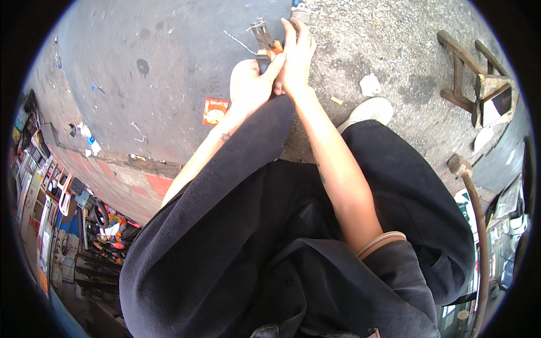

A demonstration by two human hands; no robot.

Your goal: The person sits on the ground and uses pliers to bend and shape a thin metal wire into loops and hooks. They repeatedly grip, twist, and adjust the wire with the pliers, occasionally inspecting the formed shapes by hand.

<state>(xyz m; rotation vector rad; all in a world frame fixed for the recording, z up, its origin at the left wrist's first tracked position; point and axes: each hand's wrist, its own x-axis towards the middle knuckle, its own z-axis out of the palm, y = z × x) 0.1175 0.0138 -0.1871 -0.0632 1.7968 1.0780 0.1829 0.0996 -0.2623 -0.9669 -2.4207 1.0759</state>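
A hand-held tool (275, 47) with an orange and black body and a grey metal head is between my hands, at the top middle. My left hand (248, 81) is closed around its black handle, thumb laid across toward the right. Against the tool's right side rests my right hand (298, 59), its fingers stretched forward past the orange part and not wrapped round it. My hands hide much of the body, so its exact kind does not show. A thin pale wire (239, 42) lies just left of the metal head.
An orange-red packet (215, 111) lies on the dark ground left of my forearms. A wooden stool (465, 79) is on its side at the far right, above a long-handled hammer (470, 186). My pale shoe (369, 111) stands beside white scrap (370, 85). Shelves and clutter fill the lower left.
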